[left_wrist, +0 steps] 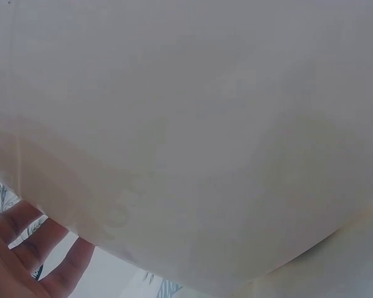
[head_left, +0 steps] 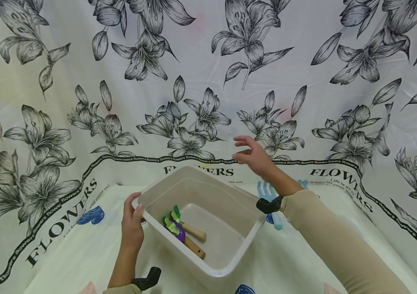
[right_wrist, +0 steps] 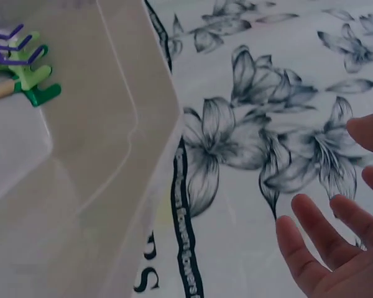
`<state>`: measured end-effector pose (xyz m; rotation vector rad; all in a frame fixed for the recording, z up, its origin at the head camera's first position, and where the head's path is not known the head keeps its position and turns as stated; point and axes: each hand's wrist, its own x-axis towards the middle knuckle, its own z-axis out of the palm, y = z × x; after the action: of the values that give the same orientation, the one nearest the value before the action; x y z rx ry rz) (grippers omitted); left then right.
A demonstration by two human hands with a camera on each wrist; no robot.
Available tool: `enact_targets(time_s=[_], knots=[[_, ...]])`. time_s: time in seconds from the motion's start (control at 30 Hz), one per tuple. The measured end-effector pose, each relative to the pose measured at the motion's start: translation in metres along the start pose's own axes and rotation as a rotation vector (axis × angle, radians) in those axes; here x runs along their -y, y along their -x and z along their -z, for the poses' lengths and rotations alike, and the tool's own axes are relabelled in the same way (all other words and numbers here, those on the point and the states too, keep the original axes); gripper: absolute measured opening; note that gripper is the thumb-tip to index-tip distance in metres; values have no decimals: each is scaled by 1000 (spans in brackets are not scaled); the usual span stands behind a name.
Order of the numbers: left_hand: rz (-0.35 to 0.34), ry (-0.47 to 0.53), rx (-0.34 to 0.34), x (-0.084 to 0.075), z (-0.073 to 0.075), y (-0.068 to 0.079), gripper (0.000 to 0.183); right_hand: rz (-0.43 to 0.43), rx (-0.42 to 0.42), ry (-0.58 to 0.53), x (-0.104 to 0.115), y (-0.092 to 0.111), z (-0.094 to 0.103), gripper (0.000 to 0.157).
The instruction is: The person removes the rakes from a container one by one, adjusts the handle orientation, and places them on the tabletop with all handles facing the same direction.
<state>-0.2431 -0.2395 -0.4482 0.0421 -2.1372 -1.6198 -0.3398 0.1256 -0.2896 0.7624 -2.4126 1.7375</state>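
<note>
A beige plastic bin [head_left: 230, 204] is tilted in front of me. My left hand [head_left: 133, 226] grips its rim at the left corner, with the thumb over the edge and the fingers outside. In the left wrist view the bin's outer wall [left_wrist: 193, 124] fills most of the picture, beside those fingers [left_wrist: 68, 267]. Inside the bin, small hand rakes with wooden handles lie together, a purple one [head_left: 180, 230] among green ones [head_left: 176, 213]. My right hand [head_left: 254, 157] is in the air beyond the bin's far right side, its fingers spread and holding nothing.
A light blue fork-shaped tool [head_left: 276, 218] lies right of the bin, partly hidden by my right forearm. More blue prongs [head_left: 302, 184] show behind the arm. A pale cloth [head_left: 83, 253] covers the table, and a flower-printed curtain [head_left: 201, 53] hangs behind.
</note>
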Motion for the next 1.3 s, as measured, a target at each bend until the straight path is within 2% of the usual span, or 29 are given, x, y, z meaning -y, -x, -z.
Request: enact_targets(time_s=[0.23,0.43,0.7,0.87,1.0,1.17,1.3], knots=[[-5,-7,-10,2,1,1,45,23,126,-95,7,-13,-33,56],[0,6,-4,-1,2,1,45,13,215,-81,10,-22,-64,56],[25,24,3,0,1,1,43,-38,265,-106,16,-32,-102,48],[20,24,6,-1,1,2,44,-46,288,-211,16,-35,-121,45],[13,35,11,-2,0,2,44,-110,316,-262,8,-35,-133,45],[-6,33,5,0,-1,1,44,-187,368,-183,-8,-32,-141,45],[-12,38,-3,0,0,-1,44,-239,465,-56,-21,-30,-147,45]])
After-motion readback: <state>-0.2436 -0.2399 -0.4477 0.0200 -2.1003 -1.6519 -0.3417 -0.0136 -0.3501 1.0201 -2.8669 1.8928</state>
